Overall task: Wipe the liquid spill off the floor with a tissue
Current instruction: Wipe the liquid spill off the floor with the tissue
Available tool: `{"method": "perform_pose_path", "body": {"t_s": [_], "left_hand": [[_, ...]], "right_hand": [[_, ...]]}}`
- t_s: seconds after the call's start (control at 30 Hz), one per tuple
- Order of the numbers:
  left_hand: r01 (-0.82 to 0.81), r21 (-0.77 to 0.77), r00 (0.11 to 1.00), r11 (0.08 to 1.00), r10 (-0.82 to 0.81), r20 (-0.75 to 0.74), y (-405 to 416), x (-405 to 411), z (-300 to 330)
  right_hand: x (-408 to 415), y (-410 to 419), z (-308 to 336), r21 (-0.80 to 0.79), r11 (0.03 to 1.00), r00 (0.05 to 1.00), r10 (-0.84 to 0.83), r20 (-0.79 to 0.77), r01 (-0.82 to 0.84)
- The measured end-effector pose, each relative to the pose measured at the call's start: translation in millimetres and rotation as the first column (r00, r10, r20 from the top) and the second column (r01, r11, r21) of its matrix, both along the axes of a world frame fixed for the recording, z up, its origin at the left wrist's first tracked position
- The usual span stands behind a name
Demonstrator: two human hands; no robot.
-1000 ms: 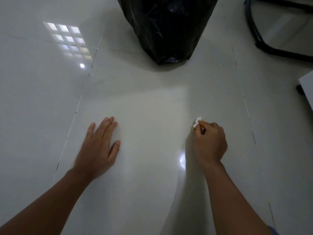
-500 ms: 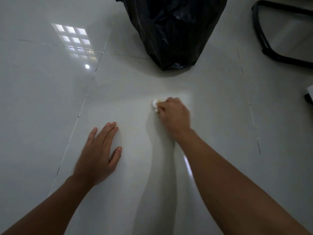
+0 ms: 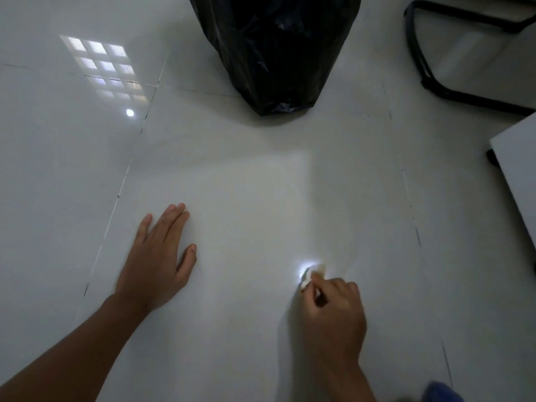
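A small crumpled white tissue (image 3: 312,273) is pressed against the glossy white tiled floor (image 3: 255,198), pinched in the fingers of my right hand (image 3: 333,311) at the lower right. A bright glint of light lies on the floor just beside the tissue. My left hand (image 3: 158,259) rests flat on the floor to the left, palm down with the fingers stretched forward. I cannot make out any liquid on the shiny tile.
A full black rubbish bag (image 3: 275,50) stands on the floor straight ahead. A black tubular chair base (image 3: 429,74) sits at the upper right. A white panel edge (image 3: 516,175) juts in from the right. A blue patch (image 3: 441,393) shows at the bottom edge.
My right hand first swept the tissue forward and left towards the bag, then pulled it back towards me and to the right. My left hand stayed flat in place.
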State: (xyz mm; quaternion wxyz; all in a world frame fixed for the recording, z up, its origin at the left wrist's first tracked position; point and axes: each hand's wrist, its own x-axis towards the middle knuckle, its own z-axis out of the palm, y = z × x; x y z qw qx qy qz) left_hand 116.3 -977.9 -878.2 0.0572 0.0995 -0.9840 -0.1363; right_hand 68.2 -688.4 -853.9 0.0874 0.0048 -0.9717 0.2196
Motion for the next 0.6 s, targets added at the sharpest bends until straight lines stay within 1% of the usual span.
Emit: {"method": "perform_pose_path", "body": {"t_s": [0.03,0.07,0.17,0.2,0.3,0.33,0.37,0.43,0.47,0.53,0.57,0.6], "left_hand": [[-0.001,0.002,1.0,1.0,0.001,-0.005,-0.3,0.1,0.0],[-0.002,0.004,1.0,1.0,0.002,-0.008,-0.7,0.2,-0.3],[-0.004,0.006,1.0,1.0,0.004,-0.009,-0.7,0.9,-1.7],[-0.004,0.003,1.0,1.0,0.005,-0.011,-0.8,1.1,-2.2],[0.005,0.0,1.0,1.0,-0.005,-0.011,-0.7,0.4,-3.2],[0.001,0.001,1.0,1.0,-0.001,-0.014,-0.9,0.0,-3.1],[-0.001,-0.001,1.0,1.0,0.001,-0.013,-0.9,-0.4,-3.4],[-0.002,-0.012,1.0,1.0,0.002,-0.003,-0.3,-0.3,-4.5],[-0.003,-0.016,1.0,1.0,0.003,0.002,-0.3,-0.2,-4.7],[-0.002,-0.02,1.0,1.0,0.003,0.004,-0.5,-0.8,-4.3],[0.0,-0.023,1.0,1.0,0.0,0.005,-0.2,-1.4,-4.4],[-0.001,-0.024,1.0,1.0,0.001,0.008,-0.2,-0.9,-4.4]], "right_hand": [[7.7,-5.7,-1.3,-0.017,0.997,0.997,0.072,0.002,-0.072],[6.5,-8.7,-2.3,-0.032,0.994,0.995,0.102,-0.015,-0.102],[-13.7,-4.4,-2.2,-0.112,0.992,0.995,0.054,-0.078,-0.063],[-17.6,-1.5,-2.1,-0.114,0.991,0.996,0.057,-0.074,-0.065],[-3.1,1.3,-1.8,-0.045,0.979,0.98,0.198,-0.028,-0.199],[5.5,3.2,-2.5,-0.06,0.979,0.981,0.194,-0.019,-0.195],[11.6,7.9,-3.4,-0.083,0.987,0.991,0.136,-0.016,-0.137],[13.7,28.6,-6.4,-0.103,0.99,0.996,-0.093,-0.011,0.091],[10.2,40.6,-3.7,-0.095,0.969,0.973,-0.231,-0.006,0.229],[-11.6,62.4,3.2,-0.054,0.89,0.891,-0.454,-0.002,0.453],[-29.3,68.5,5.6,-0.047,0.85,0.851,-0.524,0.018,0.524],[-49.4,68.9,7.4,-0.052,0.828,0.83,-0.554,0.069,0.558]]}}
